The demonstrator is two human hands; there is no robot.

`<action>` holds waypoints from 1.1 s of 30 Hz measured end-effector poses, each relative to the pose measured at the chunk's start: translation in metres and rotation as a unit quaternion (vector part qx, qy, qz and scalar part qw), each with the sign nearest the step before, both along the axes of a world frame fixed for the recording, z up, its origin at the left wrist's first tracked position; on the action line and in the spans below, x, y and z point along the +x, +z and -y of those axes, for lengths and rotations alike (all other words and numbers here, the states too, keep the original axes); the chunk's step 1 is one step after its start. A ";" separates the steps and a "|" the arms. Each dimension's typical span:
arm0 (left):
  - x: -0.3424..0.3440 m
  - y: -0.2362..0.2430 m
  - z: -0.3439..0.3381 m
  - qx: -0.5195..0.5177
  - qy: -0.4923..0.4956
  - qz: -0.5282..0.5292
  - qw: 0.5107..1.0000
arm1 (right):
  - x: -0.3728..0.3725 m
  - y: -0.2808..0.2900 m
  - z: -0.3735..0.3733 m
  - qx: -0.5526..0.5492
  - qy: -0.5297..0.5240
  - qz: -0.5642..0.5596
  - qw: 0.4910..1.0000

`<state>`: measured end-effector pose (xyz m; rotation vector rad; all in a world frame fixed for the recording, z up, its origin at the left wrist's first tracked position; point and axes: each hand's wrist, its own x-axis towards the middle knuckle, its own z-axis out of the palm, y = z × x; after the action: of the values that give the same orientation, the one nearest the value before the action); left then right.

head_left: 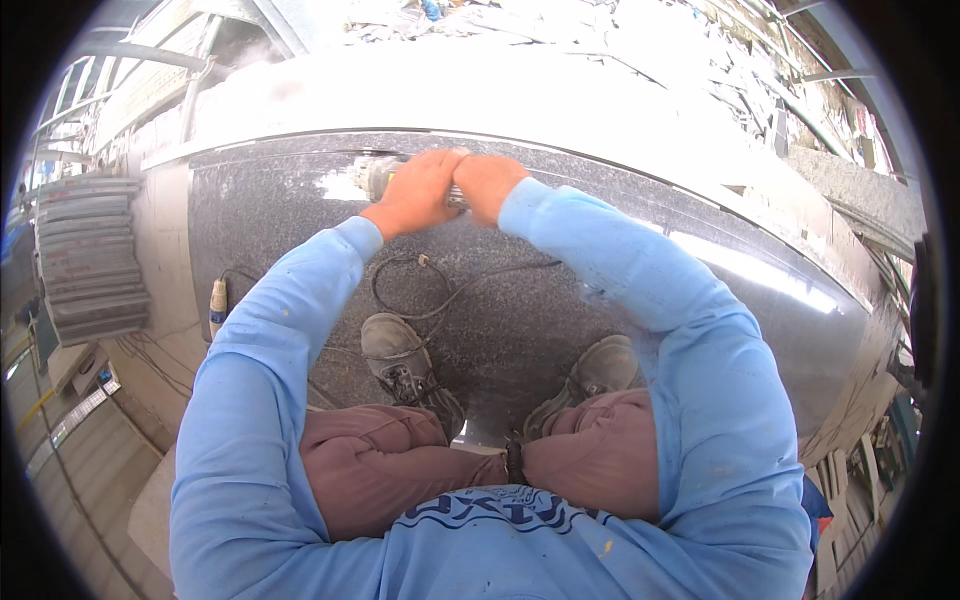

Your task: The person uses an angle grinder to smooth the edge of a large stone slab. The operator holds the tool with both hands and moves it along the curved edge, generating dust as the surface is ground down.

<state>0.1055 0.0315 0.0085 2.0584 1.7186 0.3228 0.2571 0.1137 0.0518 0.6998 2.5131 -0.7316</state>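
Grey speckled stone slab [520,300] carries a grinder [378,178]; left hand [415,192] and right hand [487,185] both have fingers closed around it.

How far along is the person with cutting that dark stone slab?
Done: a pale dusty line runs along the slab edge left of the tool. In hand: the left hand and right hand grip a power grinder at the far edge. Left: the edge stretching right looks untouched.

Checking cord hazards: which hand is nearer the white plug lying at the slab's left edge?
Left. The left hand grips the grinder, up and right of the plug; the right hand sits farther right.
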 end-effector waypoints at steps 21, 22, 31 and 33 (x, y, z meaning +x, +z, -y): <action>0.011 -0.008 -0.001 -0.013 -0.012 -0.030 0.999 | 0.016 -0.018 0.000 0.000 -0.018 -0.031 0.999; 0.008 -0.009 -0.001 -0.015 -0.012 -0.033 0.999 | 0.013 -0.021 0.001 -0.001 -0.018 -0.029 0.999; 0.008 -0.001 -0.004 -0.024 -0.008 -0.022 0.999 | 0.008 -0.009 -0.004 -0.014 -0.011 0.000 1.000; 0.019 0.000 -0.004 -0.015 -0.017 -0.007 1.000 | 0.021 0.003 -0.002 -0.009 -0.019 0.007 1.000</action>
<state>0.1248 0.0357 0.0089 2.0713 1.6844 0.2711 0.2780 0.1160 0.0548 0.7454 2.4835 -0.7576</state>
